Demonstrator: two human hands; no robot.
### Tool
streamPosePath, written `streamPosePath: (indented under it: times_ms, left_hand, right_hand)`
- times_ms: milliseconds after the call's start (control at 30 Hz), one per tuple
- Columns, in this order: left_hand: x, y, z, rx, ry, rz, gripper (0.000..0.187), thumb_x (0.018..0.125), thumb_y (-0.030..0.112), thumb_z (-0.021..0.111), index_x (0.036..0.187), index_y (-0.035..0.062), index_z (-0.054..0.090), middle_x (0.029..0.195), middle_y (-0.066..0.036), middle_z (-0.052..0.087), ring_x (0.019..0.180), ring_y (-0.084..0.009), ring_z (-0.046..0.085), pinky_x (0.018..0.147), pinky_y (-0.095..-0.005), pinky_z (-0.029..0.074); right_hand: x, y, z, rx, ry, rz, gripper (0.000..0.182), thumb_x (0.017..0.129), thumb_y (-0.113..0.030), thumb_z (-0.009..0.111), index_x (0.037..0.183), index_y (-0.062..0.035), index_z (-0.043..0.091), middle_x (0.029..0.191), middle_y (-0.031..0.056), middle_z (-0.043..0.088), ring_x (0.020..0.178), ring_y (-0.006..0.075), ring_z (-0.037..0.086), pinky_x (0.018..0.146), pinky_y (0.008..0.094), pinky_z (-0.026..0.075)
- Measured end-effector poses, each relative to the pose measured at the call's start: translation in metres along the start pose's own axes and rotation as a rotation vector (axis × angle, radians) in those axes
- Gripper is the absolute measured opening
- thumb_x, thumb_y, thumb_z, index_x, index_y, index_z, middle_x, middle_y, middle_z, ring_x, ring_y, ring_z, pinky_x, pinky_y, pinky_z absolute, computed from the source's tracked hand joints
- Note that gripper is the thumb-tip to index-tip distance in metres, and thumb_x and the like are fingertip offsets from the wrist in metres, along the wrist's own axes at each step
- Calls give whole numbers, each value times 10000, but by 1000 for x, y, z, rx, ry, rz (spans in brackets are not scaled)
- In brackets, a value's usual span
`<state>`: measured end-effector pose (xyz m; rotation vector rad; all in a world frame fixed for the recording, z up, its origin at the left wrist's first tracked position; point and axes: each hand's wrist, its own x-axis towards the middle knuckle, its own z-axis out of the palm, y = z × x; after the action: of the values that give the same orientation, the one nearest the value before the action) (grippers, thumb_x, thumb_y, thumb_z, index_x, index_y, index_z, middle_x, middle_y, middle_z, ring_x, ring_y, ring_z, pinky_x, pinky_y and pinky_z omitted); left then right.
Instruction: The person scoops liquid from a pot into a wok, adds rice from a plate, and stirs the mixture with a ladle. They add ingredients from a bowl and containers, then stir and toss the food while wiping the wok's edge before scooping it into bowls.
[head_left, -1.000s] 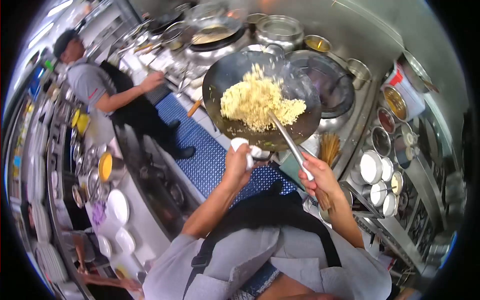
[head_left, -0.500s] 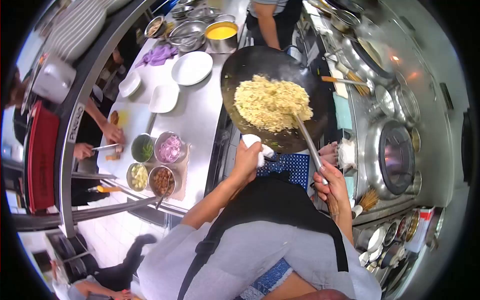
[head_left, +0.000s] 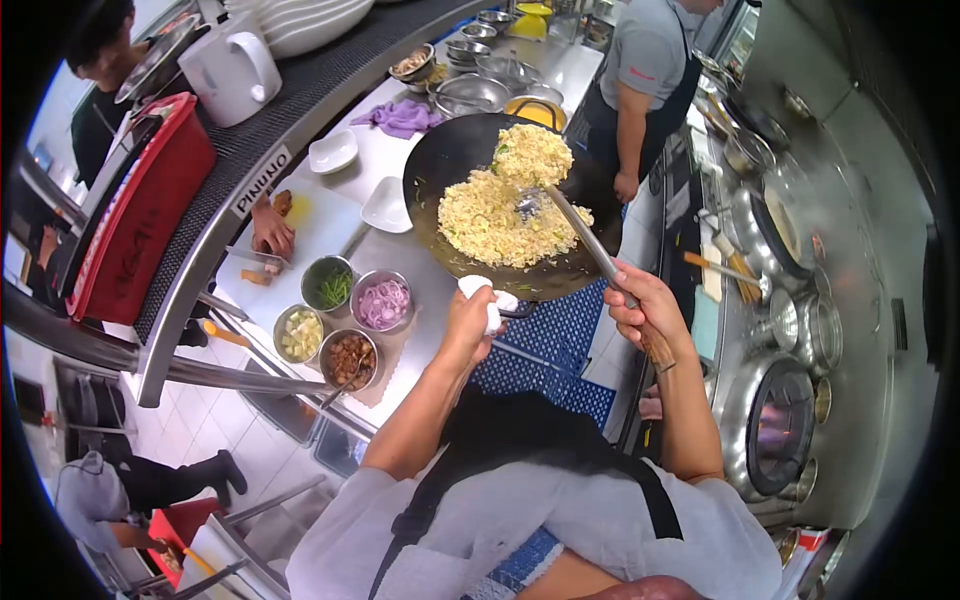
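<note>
My left hand (head_left: pixel 468 325) is closed on a folded white cloth (head_left: pixel 494 292) at the near handle of a large black wok (head_left: pixel 428 160). The wok sits up off the stove, over the edge of the steel table. Inside it lies fried rice (head_left: pixel 510 225) with bits of egg and green, one clump heaped toward the far side. My right hand (head_left: pixel 648 308) grips the wooden end of a long metal wok spatula (head_left: pixel 588 237). The spatula's head rests in the rice, partly covered, between the clump and the larger heap.
Steel bowls of chopped greens (head_left: pixel 332 290), sliced red onion (head_left: pixel 382 304), pale cubes (head_left: pixel 300 334) and brown meat pieces (head_left: pixel 350 362) stand at left. Beyond, a co-worker's hand (head_left: pixel 272 232) is beside a knife on a cutting board. A lit burner (head_left: pixel 780 425) is at right. Another person (head_left: pixel 640 90) stands ahead.
The wok has shifted left over the table, hiding the large oval plate. The spatula has moved further into the rice, and a clump now stands apart at the far side. My view has turned.
</note>
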<state>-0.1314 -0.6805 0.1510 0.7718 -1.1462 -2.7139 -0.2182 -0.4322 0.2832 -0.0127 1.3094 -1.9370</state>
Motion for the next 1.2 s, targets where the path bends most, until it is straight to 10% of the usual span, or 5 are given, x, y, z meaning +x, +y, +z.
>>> streamPosePath:
  times_ms: [533,700,800,1200]
  left_hand:
    - [-26,-85,-10,16,-219,-440,222,852,78,557,1066,52,500,872,-139,618,600,-201,577,390,-292,408]
    - [-37,-108,-23,121,-228,-538,272,847,122,578,1105,52,526,871,-114,647,606,-202,629,400,-306,471]
    - [-49,-104,-23,184,-191,-547,244,859,122,580,1085,36,544,852,-120,655,575,-197,620,383,-314,467]
    - [-63,-101,-32,206,-169,-495,259,838,113,585,1081,37,541,853,-126,650,586,-188,614,397,-314,471]
  right_hand:
    - [174,21,34,-638,10,-96,456,969,-104,548,1421,-38,542,678,-9,533,471,67,485,413,246,449]
    - [237,100,6,-1398,318,-468,723,851,-140,624,1521,23,405,958,313,700,865,424,720,817,460,556]
    - [231,117,26,-1405,306,-425,715,858,-112,605,1529,17,394,1020,338,684,957,491,675,863,492,536]
    - [216,120,43,-1467,249,-512,722,858,-30,622,1545,-31,400,1080,286,641,1014,451,649,928,507,518]
